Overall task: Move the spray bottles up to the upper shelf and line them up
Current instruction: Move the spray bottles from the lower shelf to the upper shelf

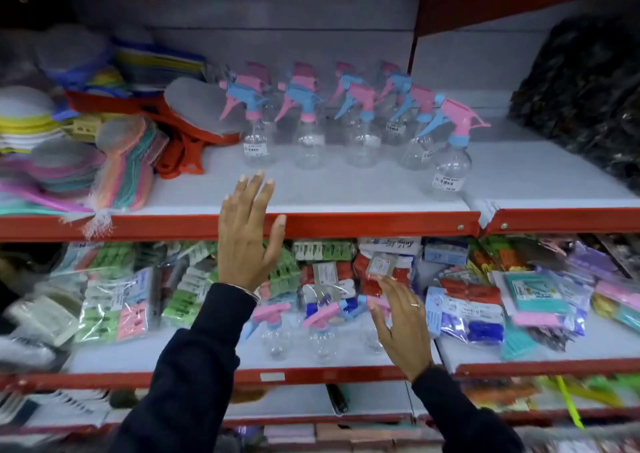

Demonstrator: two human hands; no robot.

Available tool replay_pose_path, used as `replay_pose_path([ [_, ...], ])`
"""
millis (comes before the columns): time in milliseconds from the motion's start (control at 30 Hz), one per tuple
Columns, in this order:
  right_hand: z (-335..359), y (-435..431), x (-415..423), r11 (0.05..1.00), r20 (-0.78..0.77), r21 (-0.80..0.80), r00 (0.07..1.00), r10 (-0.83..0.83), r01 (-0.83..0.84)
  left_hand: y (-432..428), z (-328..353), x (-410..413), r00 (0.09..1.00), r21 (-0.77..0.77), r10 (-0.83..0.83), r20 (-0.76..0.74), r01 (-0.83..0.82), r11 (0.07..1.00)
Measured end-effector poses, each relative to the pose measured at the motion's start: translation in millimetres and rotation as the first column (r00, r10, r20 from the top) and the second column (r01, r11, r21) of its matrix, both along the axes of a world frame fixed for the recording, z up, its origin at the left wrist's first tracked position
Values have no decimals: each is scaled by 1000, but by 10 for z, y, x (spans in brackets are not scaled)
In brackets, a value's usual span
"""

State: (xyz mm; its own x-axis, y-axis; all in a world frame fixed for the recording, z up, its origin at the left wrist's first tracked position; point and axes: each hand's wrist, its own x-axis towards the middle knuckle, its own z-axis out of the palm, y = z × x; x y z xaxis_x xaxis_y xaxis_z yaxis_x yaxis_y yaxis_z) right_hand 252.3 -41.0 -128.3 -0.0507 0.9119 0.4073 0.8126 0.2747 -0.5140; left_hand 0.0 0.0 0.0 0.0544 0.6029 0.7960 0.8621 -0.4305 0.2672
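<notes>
The left hand (pixel 247 236) rests flat, fingers spread, over the upper shelf's (pixel 346 222) red edge. Spray bottles (pixel 349 130) stand in rows above; three more (pixel 322 335) stand below, where the right hand (pixel 403 324) reaches with splayed, empty fingers.

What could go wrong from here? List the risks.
1. The front bottle stands out of line near the upper shelf edge; a bump might tip it off.
2. The right hand, reaching among three lower bottles, could topple them.
3. The left hand is empty, near the row.
</notes>
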Motion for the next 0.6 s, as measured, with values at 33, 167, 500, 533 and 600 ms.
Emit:
replay_pose_path([
  [33, -87, 23, 32, 998, 7, -68, 1000, -8, 8, 17, -23, -27, 999, -34, 37, -3, -37, 999],
  [167, -251, 90, 111, 966, 87, -257, 996, 1, 22, 100, -157, -159, 992, -192, 120, -26, -123, 974],
  [500, -26, 231, 267, 955, 48, -296, 999, 4, 10, 157, -246, -277, 990, -230, 98, -98, -118, 966],
  [533, 52, 217, 288, 956, 22, -292, 1000, -4, 11, 167, -257, -284, 991, -228, 96, -97, -116, 967],
  [600, 268, 185, 318, 958, -17, -287, 1000, -18, 13, 181, -272, -287, 989, -221, 106, -104, -126, 967],
])
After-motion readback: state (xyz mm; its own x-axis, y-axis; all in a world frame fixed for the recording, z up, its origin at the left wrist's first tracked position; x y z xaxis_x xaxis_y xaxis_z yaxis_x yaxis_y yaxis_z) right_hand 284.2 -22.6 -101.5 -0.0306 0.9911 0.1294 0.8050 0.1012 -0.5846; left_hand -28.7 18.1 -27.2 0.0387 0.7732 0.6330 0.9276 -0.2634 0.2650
